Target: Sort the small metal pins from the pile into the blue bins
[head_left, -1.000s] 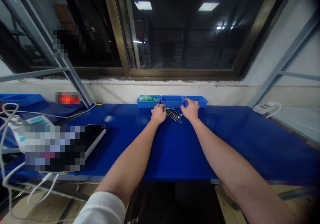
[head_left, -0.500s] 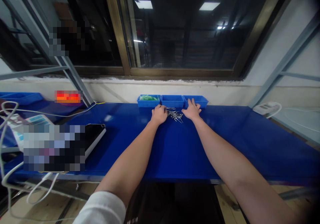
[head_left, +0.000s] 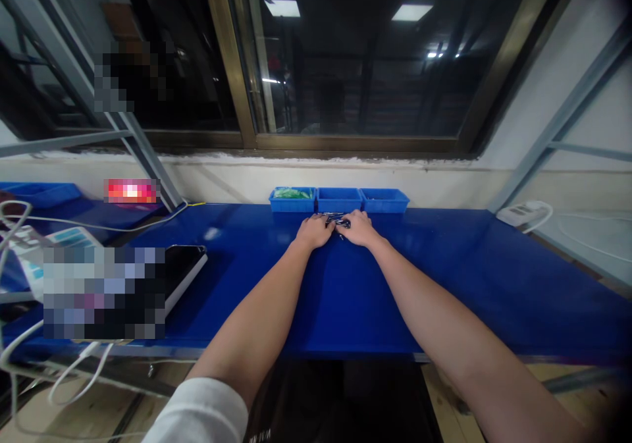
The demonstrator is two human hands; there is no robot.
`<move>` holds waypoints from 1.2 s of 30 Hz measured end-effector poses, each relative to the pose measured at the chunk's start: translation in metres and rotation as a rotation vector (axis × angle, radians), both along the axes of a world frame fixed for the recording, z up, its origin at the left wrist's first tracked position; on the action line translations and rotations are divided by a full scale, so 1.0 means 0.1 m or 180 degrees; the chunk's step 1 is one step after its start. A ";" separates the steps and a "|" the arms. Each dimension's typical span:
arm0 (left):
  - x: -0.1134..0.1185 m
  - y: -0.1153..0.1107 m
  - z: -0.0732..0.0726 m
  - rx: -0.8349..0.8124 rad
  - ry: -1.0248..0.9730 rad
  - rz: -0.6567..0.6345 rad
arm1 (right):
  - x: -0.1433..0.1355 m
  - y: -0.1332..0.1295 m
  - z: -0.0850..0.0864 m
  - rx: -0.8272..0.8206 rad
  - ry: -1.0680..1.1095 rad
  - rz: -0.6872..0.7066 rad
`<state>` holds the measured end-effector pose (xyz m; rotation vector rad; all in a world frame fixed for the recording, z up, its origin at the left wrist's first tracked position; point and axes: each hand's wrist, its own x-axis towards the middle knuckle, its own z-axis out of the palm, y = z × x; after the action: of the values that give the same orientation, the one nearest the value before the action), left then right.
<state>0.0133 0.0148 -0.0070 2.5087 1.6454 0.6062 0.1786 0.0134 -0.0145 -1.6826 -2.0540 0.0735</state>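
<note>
Dim, with glare on window (head_left: 385,68)

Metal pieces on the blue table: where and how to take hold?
Probably mid-bunch, from above and the near side. The thin metal pieces lie in a low bunch on the blue table, with the middle blue bin just behind. Many seem to run sideways, so a front-to-back pinch would cross them.

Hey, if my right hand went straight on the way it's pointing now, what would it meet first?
Probably the pile of thin metal rods, which your right hand already seems to touch, though exact depth is unclear.
</note>
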 end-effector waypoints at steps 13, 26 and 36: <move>-0.01 0.00 0.01 0.0106 -0.0227 -0.0168 | 0.02 0.02 0.02 0.0375 0.0267 0.0524; 0.02 -0.02 0.09 0.0681 -0.0775 -0.0558 | 0.00 -0.01 0.08 0.0658 0.1105 0.0649; 0.00 0.01 0.09 0.0678 -0.0866 -0.0629 | -0.01 -0.03 0.14 0.0274 0.2632 0.1062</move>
<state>0.0134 0.0155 0.0020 2.5447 1.2821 1.0922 0.1774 0.0101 -0.0010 -0.9812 -1.6199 0.6603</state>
